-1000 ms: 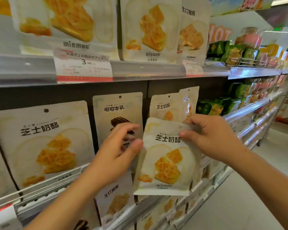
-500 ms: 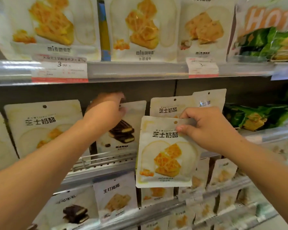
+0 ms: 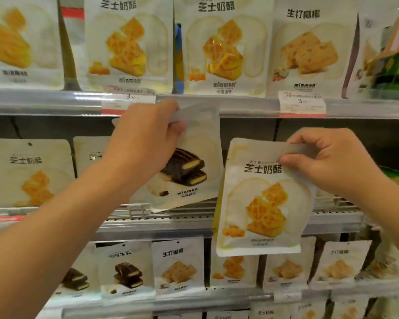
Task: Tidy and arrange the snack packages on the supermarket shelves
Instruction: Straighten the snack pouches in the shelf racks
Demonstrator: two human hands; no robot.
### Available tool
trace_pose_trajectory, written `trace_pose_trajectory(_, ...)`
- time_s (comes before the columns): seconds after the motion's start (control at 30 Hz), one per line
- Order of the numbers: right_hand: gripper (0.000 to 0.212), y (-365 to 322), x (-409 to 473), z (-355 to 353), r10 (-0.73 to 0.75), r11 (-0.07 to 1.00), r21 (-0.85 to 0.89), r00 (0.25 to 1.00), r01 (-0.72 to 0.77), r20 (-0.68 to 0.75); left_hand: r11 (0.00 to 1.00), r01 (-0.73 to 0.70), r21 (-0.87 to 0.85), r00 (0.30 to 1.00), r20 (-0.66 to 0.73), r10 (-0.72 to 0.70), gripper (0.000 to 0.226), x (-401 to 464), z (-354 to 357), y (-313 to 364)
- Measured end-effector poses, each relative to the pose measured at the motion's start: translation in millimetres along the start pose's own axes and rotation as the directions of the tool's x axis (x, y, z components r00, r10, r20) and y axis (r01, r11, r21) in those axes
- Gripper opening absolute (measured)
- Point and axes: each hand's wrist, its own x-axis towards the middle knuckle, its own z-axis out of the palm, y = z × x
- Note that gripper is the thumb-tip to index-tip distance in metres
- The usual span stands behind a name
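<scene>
Lifted off its shelf since before, chocolate pouch tilts mid-frame, title hidden behind pinching left hand; right hand pinches cheese pouch.

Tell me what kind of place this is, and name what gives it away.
Most likely a supermarket or convenience store snack aisle. Tiered metal shelves carry rows of identical sealed snack pouches, and printed price tags are clipped to the shelf edges. Each hand holds one pouch, as if restocking.

Both your forearms show bare right up to the frame edge, no sleeves. Your left hand and right hand carry no gloves, rings or watch.
</scene>
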Motion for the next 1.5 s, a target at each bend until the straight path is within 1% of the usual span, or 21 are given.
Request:
trace_pose_trajectory(0.07,0.020,-6.9,8.1,4.8,-0.036,0.999,-0.006,0.999,0.036,-0.007,0.999,0.045,0.013,0.999,0.003,-0.045,0.015,-3.7,-12.6,-7.4)
trace_pose_trajectory(0.2,0.029,-24.2,20.7,20.3,-0.113,0.994,0.009,0.993,0.113,-0.031,0.988,0.127,0.084,0.987,0.084,-0.134,0.010,-26.3,-36.2,-31.6)
trace_pose_trajectory(0.3,0.024,-36.1,32.3,34.3,-0.140,0.990,0.020,0.989,0.141,-0.045,0.959,0.232,0.162,0.950,0.174,-0.259,0.013,-49.5,-55.0,-57.5)
trace_pose_trajectory(0.37,0.021,-46.0,42.3,44.4,-0.154,0.988,0.015,0.986,0.155,-0.059,0.938,0.257,0.233,0.927,0.216,-0.308,0.015,-63.7,-64.7,-73.7)
trace_pose_trajectory(0.47,0.014,-59.6,54.9,62.8,-0.216,0.972,-0.109,0.973,0.207,-0.084,0.916,0.289,0.278,0.898,0.253,-0.360,0.012,-81.0,-76.1,-91.2)
trace_pose_trajectory(0.57,0.006,-65.0,63.7,81.7,-0.276,0.942,-0.228,0.956,0.247,-0.103,0.917,0.276,0.289,0.892,0.279,-0.356,0.013,-93.6,-82.4,-104.8)
trace_pose_trajectory(0.67,0.005,-65.4,68.8,97.8,-0.302,0.903,-0.357,0.945,0.241,-0.124,0.924,0.271,0.271,0.888,0.299,-0.349,0.014,-99.6,-84.4,-113.9)
trace_pose_trajectory(0.73,0.006,-65.9,68.8,106.8,-0.299,0.891,-0.393,0.944,0.226,-0.137,0.925,0.263,0.273,0.885,0.313,-0.344,0.017,-100.1,-84.2,-117.6)
trace_pose_trajectory(0.87,0.006,-65.0,70.6,125.4,-0.224,0.909,-0.388,0.965,0.155,-0.139,0.931,0.270,0.244,0.876,0.340,-0.343,0.011,-99.8,-84.3,-120.0)
trace_pose_trajectory(0.9,0.006,-63.5,74.8,129.0,-0.190,0.914,-0.386,0.972,0.124,-0.138,0.932,0.266,0.246,0.876,0.341,-0.340,0.015,-99.8,-84.2,-119.7)
trace_pose_trajectory(0.97,0.011,-60.6,86.2,134.0,-0.109,0.924,-0.380,0.985,0.050,-0.135,0.933,0.256,0.252,0.876,0.348,-0.335,0.028,-100.2,-82.6,-118.8)
trace_pose_trajectory(1.0,0.015,-59.1,92.1,135.5,-0.079,0.926,-0.376,0.988,0.023,-0.134,0.935,0.253,0.249,0.877,0.349,-0.330,0.028,-100.5,-81.6,-118.9)
trace_pose_trajectory(1.07,0.022,-56.4,101.0,137.1,-0.039,0.933,-0.360,0.992,-0.007,-0.122,0.939,0.248,0.238,0.883,0.343,-0.320,0.020,-102.6,-80.4,-120.2)
trace_pose_trajectory(1.13,0.027,-53.6,105.2,137.7,-0.030,0.934,-0.357,0.994,-0.011,-0.109,0.945,0.244,0.215,0.892,0.333,-0.306,0.019,-104.5,-78.5,-122.0)
trace_pose_trajectory(1.27,0.027,-50.2,107.3,137.7,-0.029,0.915,-0.403,0.994,-0.015,-0.103,0.951,0.238,0.199,0.896,0.333,-0.294,0.017,-105.3,-72.5,-123.5)
trace_pose_trajectory(1.4,0.021,-48.6,108.1,137.7,-0.097,0.895,-0.446,0.985,0.026,-0.139,0.954,0.227,0.195,0.897,0.340,-0.283,0.017,-104.4,-66.6,-123.6)
trace_pose_trajectory(1.5,0.017,-48.3,108.6,140.6,-0.111,0.898,-0.437,0.987,0.049,-0.117,0.951,0.239,0.194,0.886,0.357,-0.296,0.019,-103.0,-62.8,-122.0)
